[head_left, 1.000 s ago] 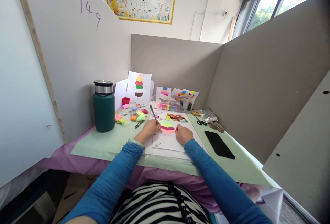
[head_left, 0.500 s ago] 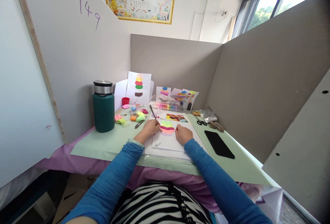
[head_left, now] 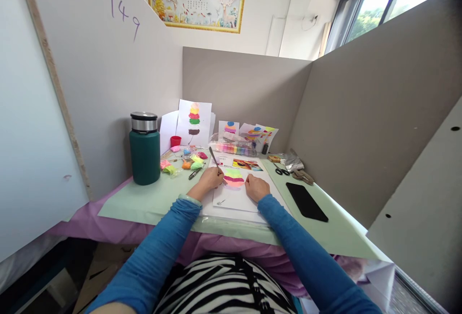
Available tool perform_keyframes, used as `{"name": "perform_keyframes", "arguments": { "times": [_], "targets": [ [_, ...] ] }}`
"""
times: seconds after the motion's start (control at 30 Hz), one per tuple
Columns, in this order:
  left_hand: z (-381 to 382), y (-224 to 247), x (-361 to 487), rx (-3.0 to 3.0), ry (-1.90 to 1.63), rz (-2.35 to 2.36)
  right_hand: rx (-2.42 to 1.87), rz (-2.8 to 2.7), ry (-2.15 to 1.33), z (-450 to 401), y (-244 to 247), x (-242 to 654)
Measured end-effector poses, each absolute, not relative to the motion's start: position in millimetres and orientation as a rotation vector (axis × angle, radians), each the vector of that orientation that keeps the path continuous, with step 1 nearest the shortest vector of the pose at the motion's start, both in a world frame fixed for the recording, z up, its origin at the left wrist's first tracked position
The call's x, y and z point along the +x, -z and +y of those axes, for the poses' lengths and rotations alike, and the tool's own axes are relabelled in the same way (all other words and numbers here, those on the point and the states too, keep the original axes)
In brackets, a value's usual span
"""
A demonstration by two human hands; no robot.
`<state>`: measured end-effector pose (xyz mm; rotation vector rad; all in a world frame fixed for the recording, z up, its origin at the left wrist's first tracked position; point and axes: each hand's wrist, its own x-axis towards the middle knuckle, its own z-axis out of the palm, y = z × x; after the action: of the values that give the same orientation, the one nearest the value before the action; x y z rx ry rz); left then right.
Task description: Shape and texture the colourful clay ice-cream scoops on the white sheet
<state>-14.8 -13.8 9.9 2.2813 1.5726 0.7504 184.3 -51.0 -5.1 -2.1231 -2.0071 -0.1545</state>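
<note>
A metal fork [head_left: 213, 155] is gripped in my left hand [head_left: 210, 179], its handle slanting up and its tines low at the left edge of a striped clay picture [head_left: 234, 178]. Light green, dark pink and peach bands lie across that picture, with a pale lilac patch below them. They sit on a white sheet of paper [head_left: 236, 202]. My right hand [head_left: 257, 188] is closed and rests on the sheet by the picture's right edge; the inside of its fingers is hidden.
Small bags of coloured clay [head_left: 187, 163] and a pen [head_left: 195, 174] lie to the left, near a green bottle [head_left: 145, 155]. Scissors [head_left: 281, 171] and a black phone-like slab [head_left: 306, 202] lie to the right. Clay pictures [head_left: 195, 120] lean at the back.
</note>
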Motion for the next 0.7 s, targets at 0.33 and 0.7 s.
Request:
{"name": "perform_keyframes", "arguments": {
  "times": [0.33, 0.7],
  "targets": [
    [-17.7, -14.5, -14.1, 2.217, -0.739, 1.657, -2.116, -1.993, 0.140, -51.0, 5.1, 184.4],
    [-22.0, -19.0, -15.2, 2.232, -0.765, 1.611, -2.107, -2.004, 0.153, -49.8, 6.5, 185.0]
  ]
}}
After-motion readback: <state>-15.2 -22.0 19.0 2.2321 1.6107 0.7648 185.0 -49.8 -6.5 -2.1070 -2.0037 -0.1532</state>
